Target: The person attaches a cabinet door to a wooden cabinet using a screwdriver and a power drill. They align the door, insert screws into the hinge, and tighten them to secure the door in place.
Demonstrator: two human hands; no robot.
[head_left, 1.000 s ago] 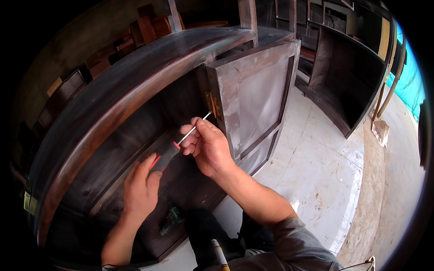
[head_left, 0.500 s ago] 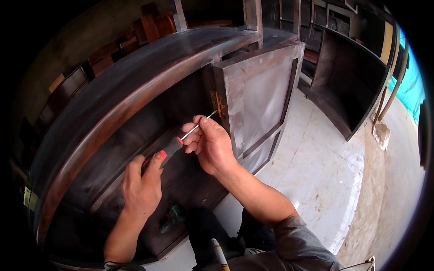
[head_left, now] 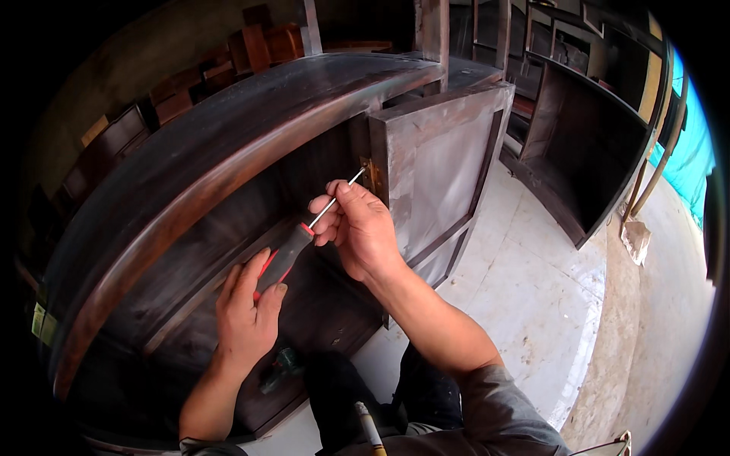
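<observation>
The screwdriver's tip meets the brass hinge between cabinet and open door, but whether it sits in a screw slot is too small to tell. The right hand pinches the steel shaft between thumb and forefinger, its remaining fingers loosely curled and partly hidden behind; the hand also stands just in front of the hinge's lower end. The left hand is closed around the rear of the red-and-black handle, covering its butt. The cabinet's interior sinks into shadow, and its left end fades into the dark rim. On its floor, near the left wrist, lies a dark green tool, apparently a power drill, blurred and dim. A cigarette juts in from the lower edge, cut off there. The door blocks part of the pale floor; beyond stands another dark cabinet, with a turquoise sheet at far right.
</observation>
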